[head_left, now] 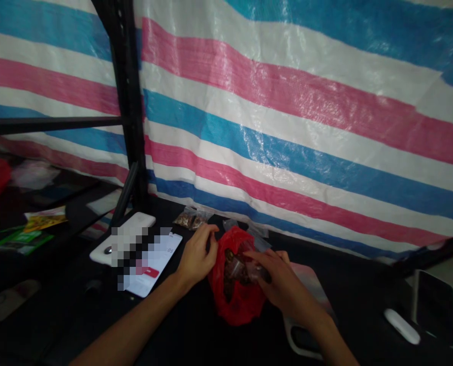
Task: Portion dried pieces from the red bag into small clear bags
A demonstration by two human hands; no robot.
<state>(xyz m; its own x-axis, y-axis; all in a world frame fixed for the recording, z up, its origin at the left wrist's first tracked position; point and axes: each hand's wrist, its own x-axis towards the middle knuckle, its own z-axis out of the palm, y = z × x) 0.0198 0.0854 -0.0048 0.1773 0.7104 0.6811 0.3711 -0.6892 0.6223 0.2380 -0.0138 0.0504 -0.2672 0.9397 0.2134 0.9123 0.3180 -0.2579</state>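
Observation:
A red plastic bag (241, 307) stands with its mouth spread, showing dark brown bits inside. My left hand (199, 253) is at the bag's left rim, fingers loosely curled with a gap between thumb and forefinger; nothing shows between them. Over the bag's right side, my right hand (278, 277) pinches a small clear plastic bag (251, 268) above the brown contents, its outline partly blurred. Behind my left hand lie two small clear bags (184, 218) filled with brown bits. A pale, rounded device that looks like a scale (314, 284) sits partly under my right forearm.
To the left lie a phone with a lit screen (161, 264) and a white device (135, 226). Clear plastic bags (259, 231) rest behind the red bag. A white oval object (401, 326) and a dark-screened device (435, 307) are at right. A black post (129, 101) stands before striped sheeting (287, 101).

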